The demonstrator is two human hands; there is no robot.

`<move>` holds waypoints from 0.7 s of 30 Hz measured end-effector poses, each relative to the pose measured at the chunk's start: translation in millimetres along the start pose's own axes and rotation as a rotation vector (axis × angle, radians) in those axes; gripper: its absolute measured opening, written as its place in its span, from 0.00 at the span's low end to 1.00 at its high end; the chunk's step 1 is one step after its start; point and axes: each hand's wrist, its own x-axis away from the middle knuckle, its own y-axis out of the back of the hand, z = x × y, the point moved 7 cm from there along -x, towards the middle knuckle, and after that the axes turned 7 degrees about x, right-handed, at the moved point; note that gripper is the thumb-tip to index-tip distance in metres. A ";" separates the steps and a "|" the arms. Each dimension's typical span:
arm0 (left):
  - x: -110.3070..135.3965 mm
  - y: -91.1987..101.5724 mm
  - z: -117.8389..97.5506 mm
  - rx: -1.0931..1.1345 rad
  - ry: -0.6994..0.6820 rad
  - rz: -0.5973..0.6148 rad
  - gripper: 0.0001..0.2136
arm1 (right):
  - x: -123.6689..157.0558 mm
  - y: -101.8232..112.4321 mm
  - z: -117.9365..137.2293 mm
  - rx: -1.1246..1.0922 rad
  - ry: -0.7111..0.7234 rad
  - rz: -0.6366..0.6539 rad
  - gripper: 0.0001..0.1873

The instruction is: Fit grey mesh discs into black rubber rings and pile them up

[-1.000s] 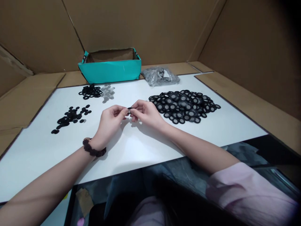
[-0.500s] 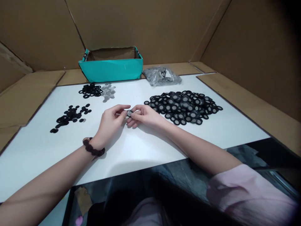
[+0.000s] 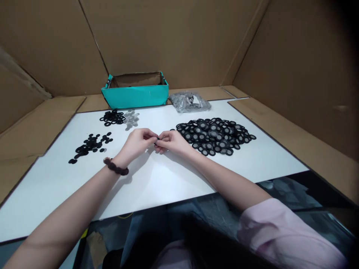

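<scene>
Over the middle of the white board, my left hand [image 3: 138, 143] and my right hand [image 3: 176, 143] meet fingertip to fingertip. Between them they pinch a small black-rimmed disc [image 3: 157, 139], mostly hidden by the fingers. Just beyond my right hand lies a large heap of black-rimmed discs with grey centres [image 3: 213, 134]. To the left of my left hand are scattered small solid black discs [image 3: 91, 144]. Farther back sit a pile of black rings [image 3: 112, 118] and, beside it, a patch of clear grey discs [image 3: 131, 118].
A turquoise open box [image 3: 136, 97] stands at the back of the white board [image 3: 157, 183]. Right of it lies a clear plastic bag [image 3: 189, 102] of grey pieces. Cardboard walls [image 3: 174, 41] enclose the back and sides.
The disc's grey face, seen earlier, is now turned out of sight, with my left fingers closed further over it. The whole view has shifted, so the board and box appear lower.
</scene>
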 end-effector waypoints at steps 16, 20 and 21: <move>12.8 -6.6 15.8 0.177 0.041 -0.184 0.10 | 8.6 4.0 3.7 0.002 -0.010 -0.054 0.07; 13.7 -9.5 11.3 0.172 0.016 -0.149 0.13 | 10.0 0.6 2.1 -0.123 -0.105 -0.027 0.07; 13.5 -10.0 10.8 0.173 0.015 -0.135 0.13 | 10.4 0.2 2.1 -0.132 -0.126 -0.019 0.07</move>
